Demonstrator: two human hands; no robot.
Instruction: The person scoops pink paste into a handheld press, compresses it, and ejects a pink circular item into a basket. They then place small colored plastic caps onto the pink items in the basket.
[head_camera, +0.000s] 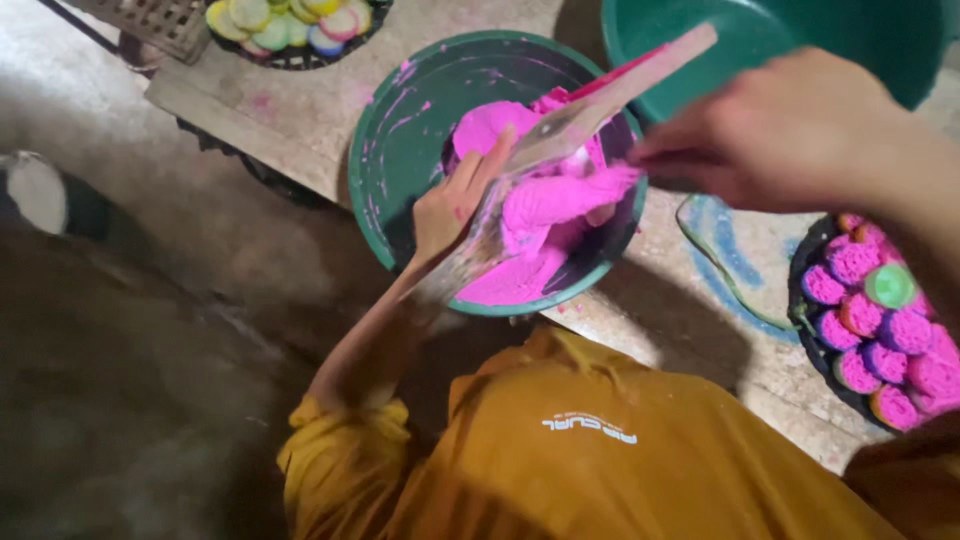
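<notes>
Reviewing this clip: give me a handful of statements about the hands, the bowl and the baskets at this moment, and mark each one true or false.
1. The green bowl holds bright pink dough. True.
2. The left hand reaches into the green bowl and touches the pink dough. True.
3. The right hand rests inside the basket of pink pieces. False: it is above the bowl's right rim, at a blurred flat stick that slants over the bowl.
4. The basket at the right holds only yellow pieces. False: its pieces are mostly pink, with a single green one among them.
5. A basket of yellow and mixed-colour rounds sits at the top edge of the view. True.
</notes>
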